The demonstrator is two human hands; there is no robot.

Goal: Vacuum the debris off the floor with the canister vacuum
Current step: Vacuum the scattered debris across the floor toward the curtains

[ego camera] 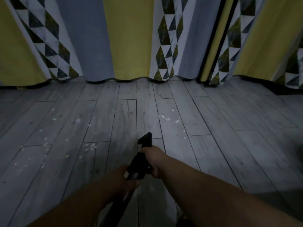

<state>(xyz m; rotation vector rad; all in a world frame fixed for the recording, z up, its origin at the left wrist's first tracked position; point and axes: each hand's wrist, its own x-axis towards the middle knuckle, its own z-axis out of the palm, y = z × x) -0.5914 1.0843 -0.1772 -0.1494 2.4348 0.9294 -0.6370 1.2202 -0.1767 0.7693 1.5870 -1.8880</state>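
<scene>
Sweeping seems underway: right hand fingers wrap the vacuum handle, left hand fingers clasp the hose, and debris toward the floor's curtain edge needs the next pass.

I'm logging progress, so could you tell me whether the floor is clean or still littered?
Littered: pale crumbs lie on the floor on both sides of the vacuum wand, which the left hand and right hand hold.

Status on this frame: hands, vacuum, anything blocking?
Right hand grips nozzle handle, left hand grips hose. Debris scattered on floor. Curtains ahead, nothing in the way.
</scene>
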